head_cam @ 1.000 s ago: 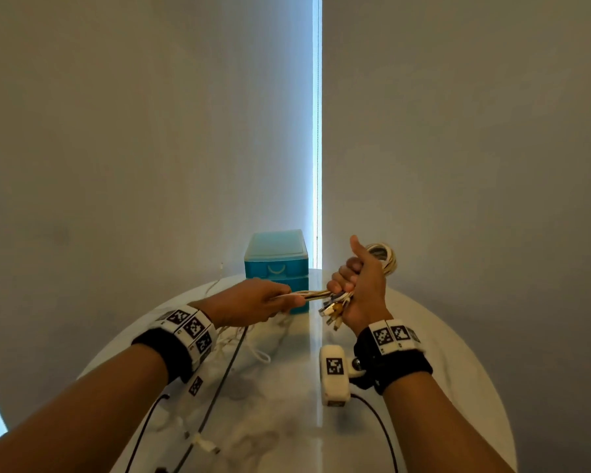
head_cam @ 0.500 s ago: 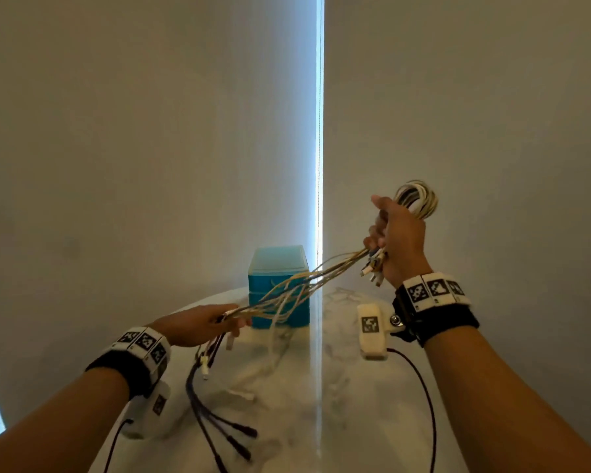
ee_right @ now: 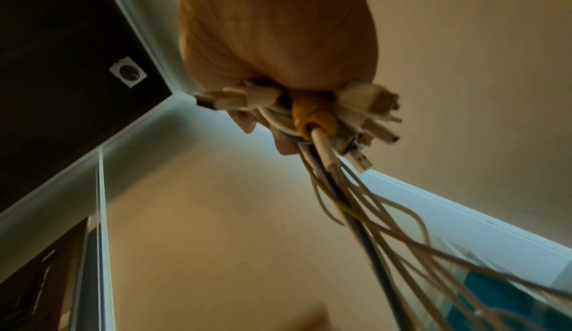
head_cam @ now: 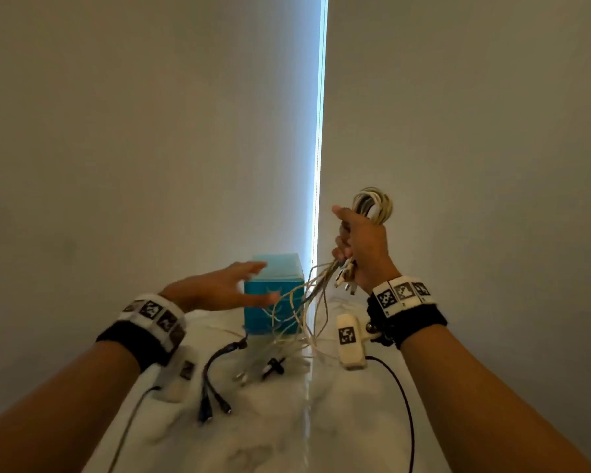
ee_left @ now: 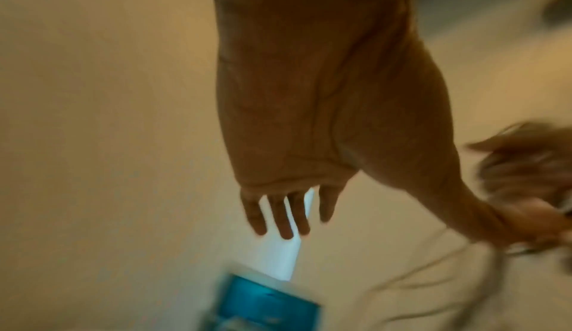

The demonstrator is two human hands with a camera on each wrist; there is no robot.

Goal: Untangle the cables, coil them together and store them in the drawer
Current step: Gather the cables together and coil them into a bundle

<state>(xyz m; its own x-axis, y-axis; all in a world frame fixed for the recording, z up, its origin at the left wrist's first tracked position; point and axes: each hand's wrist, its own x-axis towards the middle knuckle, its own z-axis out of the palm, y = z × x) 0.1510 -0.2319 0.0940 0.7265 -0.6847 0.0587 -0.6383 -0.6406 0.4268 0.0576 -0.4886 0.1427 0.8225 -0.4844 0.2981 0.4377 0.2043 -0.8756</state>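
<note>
My right hand (head_cam: 359, 247) is raised above the table and grips a bundle of white cables (head_cam: 372, 204), with a loop sticking out above the fist and several plugs (ee_right: 365, 116) poking out below. Loose strands (head_cam: 301, 302) hang from the fist down to the table. My left hand (head_cam: 226, 288) hovers in front of the blue drawer box (head_cam: 270, 315) with fingers spread, holding nothing; the left wrist view shows its straight fingers (ee_left: 278, 214). Black cable ends (head_cam: 212, 380) lie on the table under it.
The white marble table (head_cam: 338, 421) stands in a corner between two pale walls, with a bright gap (head_cam: 319, 131) between them. Black wires from the wrist cameras trail over the table top at left and right.
My left hand has let go of the strands and risen toward the drawer box with fingers spread. The freed strands now dangle from my right hand, which stays raised.
</note>
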